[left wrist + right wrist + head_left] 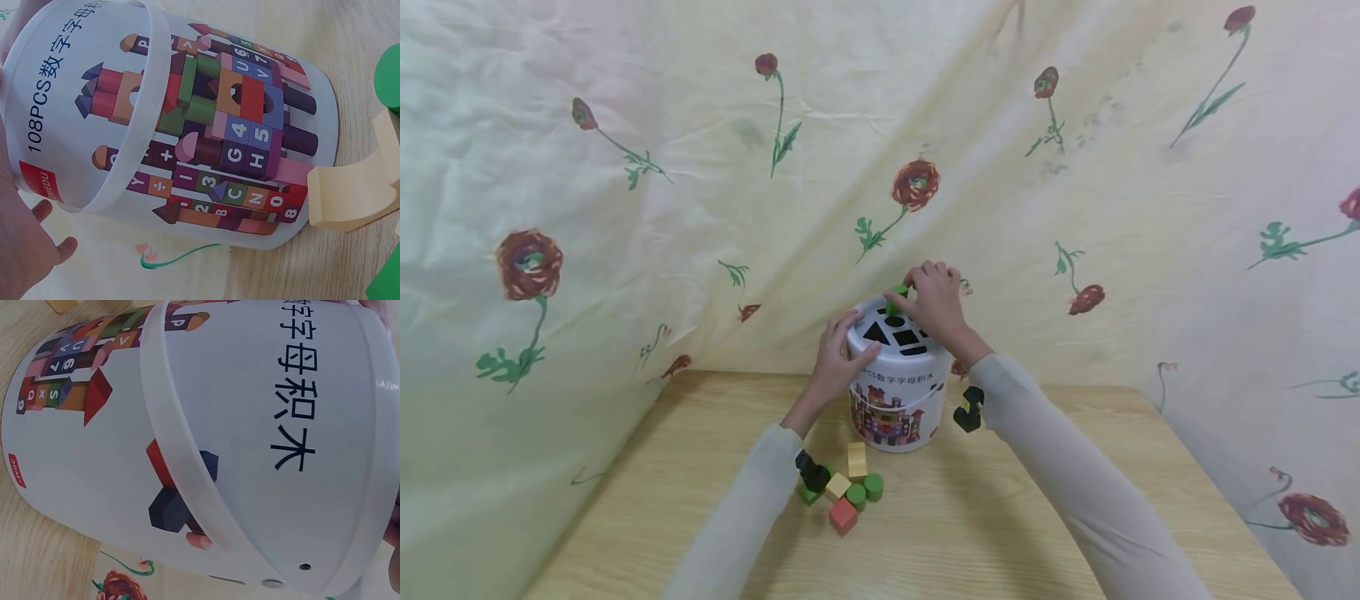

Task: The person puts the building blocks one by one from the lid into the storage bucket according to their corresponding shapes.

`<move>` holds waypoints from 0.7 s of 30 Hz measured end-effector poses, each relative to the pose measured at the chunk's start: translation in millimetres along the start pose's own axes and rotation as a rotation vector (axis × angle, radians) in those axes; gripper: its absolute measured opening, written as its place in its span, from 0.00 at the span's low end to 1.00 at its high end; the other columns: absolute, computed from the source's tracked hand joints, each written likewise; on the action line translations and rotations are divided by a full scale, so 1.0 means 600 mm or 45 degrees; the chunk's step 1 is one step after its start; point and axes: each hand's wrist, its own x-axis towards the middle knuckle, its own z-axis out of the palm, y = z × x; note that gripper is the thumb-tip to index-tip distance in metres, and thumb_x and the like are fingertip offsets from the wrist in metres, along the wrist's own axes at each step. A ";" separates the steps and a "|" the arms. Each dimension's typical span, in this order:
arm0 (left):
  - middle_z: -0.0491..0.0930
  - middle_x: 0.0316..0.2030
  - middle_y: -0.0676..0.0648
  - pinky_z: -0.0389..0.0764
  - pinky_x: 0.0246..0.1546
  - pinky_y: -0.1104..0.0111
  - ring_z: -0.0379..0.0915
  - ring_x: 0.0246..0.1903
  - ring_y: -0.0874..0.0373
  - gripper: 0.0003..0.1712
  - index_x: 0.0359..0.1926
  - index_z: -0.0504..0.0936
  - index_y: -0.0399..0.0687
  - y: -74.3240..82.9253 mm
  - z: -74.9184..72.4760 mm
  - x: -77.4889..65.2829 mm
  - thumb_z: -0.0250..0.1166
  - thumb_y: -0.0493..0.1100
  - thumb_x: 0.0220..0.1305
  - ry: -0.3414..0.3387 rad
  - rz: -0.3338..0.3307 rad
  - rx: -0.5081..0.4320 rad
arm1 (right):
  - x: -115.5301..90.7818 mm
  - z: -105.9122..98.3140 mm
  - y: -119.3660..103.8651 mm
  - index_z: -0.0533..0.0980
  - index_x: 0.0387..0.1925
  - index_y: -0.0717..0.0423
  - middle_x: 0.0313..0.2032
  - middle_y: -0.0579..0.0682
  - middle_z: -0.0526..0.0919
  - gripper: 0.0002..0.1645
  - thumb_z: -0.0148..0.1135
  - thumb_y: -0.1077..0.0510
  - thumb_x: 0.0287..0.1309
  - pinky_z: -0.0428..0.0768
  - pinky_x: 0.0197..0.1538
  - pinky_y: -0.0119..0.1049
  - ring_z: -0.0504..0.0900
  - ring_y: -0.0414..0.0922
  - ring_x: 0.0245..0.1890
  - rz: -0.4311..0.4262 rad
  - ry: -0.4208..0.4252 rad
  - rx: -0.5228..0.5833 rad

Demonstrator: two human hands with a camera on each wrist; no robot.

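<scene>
A white block bucket (887, 408) with printed toy-block pictures stands upright on the table. Its white lid (891, 340) has dark cut-outs, among them a triangle, a round hole and a square. My left hand (835, 360) holds the lid's left side, thumb over the front rim and fingers around the edge. Over the back of the lid, my right hand (934, 302) pinches a green block (896, 300) between thumb and fingers, right at the cut-outs. The lower end of that block is hidden by the view. Both wrist views mainly show the bucket's side (206, 125).
Before the bucket lie loose blocks: a curved beige block (350, 194), a smaller beige block (838, 487), two green cylinders (873, 487), a red cube (843, 517) and a green block (808, 494). A flowered cloth (820, 208) hangs behind the wooden table (970, 533).
</scene>
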 end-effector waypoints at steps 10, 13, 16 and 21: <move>0.55 0.75 0.50 0.69 0.69 0.41 0.52 0.73 0.47 0.42 0.75 0.64 0.60 -0.006 -0.002 0.002 0.64 0.64 0.64 -0.008 0.009 0.008 | 0.004 0.012 -0.003 0.78 0.44 0.60 0.43 0.57 0.78 0.27 0.65 0.38 0.65 0.64 0.62 0.55 0.70 0.53 0.47 0.080 0.032 0.059; 0.56 0.75 0.50 0.69 0.69 0.41 0.52 0.73 0.47 0.42 0.75 0.64 0.60 -0.007 -0.001 0.003 0.64 0.64 0.64 -0.001 0.010 0.014 | 0.004 0.015 -0.005 0.79 0.43 0.60 0.43 0.57 0.78 0.27 0.65 0.38 0.65 0.63 0.62 0.55 0.69 0.54 0.47 0.084 0.041 0.071; 0.56 0.75 0.50 0.68 0.69 0.41 0.52 0.73 0.47 0.43 0.76 0.64 0.59 -0.007 0.000 0.002 0.64 0.64 0.64 0.003 0.018 0.010 | 0.004 0.019 -0.006 0.79 0.43 0.60 0.43 0.57 0.78 0.27 0.66 0.39 0.64 0.61 0.61 0.55 0.69 0.54 0.47 0.085 0.049 0.085; 0.55 0.75 0.49 0.68 0.70 0.43 0.52 0.73 0.47 0.43 0.76 0.63 0.55 -0.006 0.001 0.001 0.64 0.62 0.65 0.000 0.033 0.003 | 0.005 0.027 -0.005 0.79 0.42 0.61 0.42 0.57 0.78 0.27 0.67 0.38 0.63 0.59 0.58 0.55 0.68 0.54 0.46 0.085 0.063 0.080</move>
